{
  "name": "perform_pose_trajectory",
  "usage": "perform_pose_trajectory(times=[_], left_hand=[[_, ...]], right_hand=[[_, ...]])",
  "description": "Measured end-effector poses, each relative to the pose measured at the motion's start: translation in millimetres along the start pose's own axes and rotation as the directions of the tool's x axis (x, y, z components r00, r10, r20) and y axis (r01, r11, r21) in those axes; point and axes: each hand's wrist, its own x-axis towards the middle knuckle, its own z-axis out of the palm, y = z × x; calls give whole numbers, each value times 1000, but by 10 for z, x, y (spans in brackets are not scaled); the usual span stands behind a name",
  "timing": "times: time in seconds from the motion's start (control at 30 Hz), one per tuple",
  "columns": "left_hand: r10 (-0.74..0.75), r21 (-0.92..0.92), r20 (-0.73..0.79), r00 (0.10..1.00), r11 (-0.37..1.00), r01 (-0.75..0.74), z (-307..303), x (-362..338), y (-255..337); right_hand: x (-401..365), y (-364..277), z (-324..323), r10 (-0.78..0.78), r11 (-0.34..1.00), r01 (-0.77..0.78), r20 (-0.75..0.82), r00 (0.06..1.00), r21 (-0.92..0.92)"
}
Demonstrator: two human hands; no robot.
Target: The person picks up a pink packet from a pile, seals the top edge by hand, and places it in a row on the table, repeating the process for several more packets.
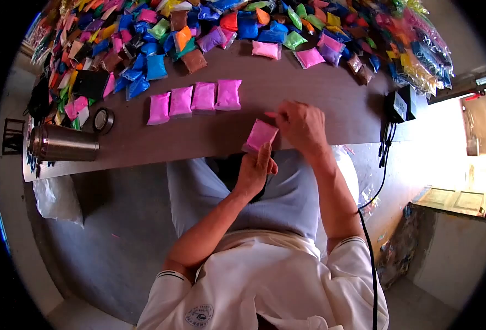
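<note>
My left hand (256,170) grips a small clear packet of pink material (261,135) by its lower end, thumb on top, just over the table's near edge. Close by on the right, my right hand (303,125) is curled with its fingers drawn together. A small pink tip (271,114) shows at those fingers; I cannot make out whether it is a held thing or a fingertip. Left of the hands, several similar pink packets (203,97) lie side by side in a slightly curved row on the dark table (221,126).
A heap of many-coloured packets (248,26) covers the table's far side. At left stand a metal flask (67,143) and a roll of tape (104,120). A black box (401,104) with cables sits at the right edge. A clear plastic bag (59,201) hangs below the table.
</note>
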Motion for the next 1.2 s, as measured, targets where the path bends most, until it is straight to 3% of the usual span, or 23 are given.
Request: perform_pose_trajectory(times=[0.1, 0.17, 0.3, 0.4, 0.5, 0.57, 0.63, 0.67, 0.73, 0.87, 0.93, 0.97, 1.07, 1.1, 1.17, 1.2], left_hand=[[-61, -36, -54, 997, 998, 59, 23, 40, 7], [50, 0, -14, 999, 999, -50, 2, 15, -87], [95, 31, 19, 995, 995, -96, -21, 21, -125], [141, 97, 35, 989, 985, -143, -39, 8, -43], [65, 110, 8, 998, 992, -65, -18, 28, 8], [-18, -10, -11, 1000, 1000, 18, -11, 20, -20], [-28, -75, -7, 1000, 997, 28, -16, -2, -40], [-41, -137, -5, 999, 990, 40, -32, 2, -53], [-53, -153, 7, 999, 987, 53, -56, -33, -59], [-102, -219, 118, 988, 967, 126, -94, -57, -36], [-95, -201, 193, 977, 970, 134, -141, -123, 15], [-89, -183, 264, 961, 973, 141, -158, -168, 43], [-124, -146, 322, 939, 973, 178, -167, -273, 247], [-130, -146, 326, 936, 972, 185, -183, -304, 225], [-109, -70, 363, 925, 987, 144, -234, -350, 168], [-115, -69, 366, 924, 986, 150, -279, -364, 149]], right_hand=[[-25, -52, -142, 26, 1000, -26, -18, 999, -2], [-148, -210, -196, -87, 989, 86, 4, 996, 123], [-188, -295, -48, -163, 986, 166, 154, 975, -10], [-85, -241, -10, -90, 996, 91, 150, 985, 2], [33, -134, 29, -14, 1000, 13, 119, 993, 8], [6, -59, 90, 15, 1000, -17, 88, 996, 18], [-7, -8, 122, 196, 977, -182, -128, 972, 108], [-35, 19, 114, 189, 978, -176, -128, 974, 108], [-251, -51, 18, 348, 858, -305, -32, 937, 414], [-582, -89, 37, 395, 774, -300, -55, 917, 557], [-644, -200, -50, 469, 606, -363, 51, 882, 708], [-680, -180, -57, 478, 605, -370, 51, 877, 705], [-783, -70, -52, 197, 322, -440, 396, 897, 838], [-839, -21, -34, 203, 319, -445, 399, 894, 837], [-933, 57, 16, 138, 103, -541, 526, 839, 835], [-971, 12, 24, 143, 98, -543, 528, 837, 834]])
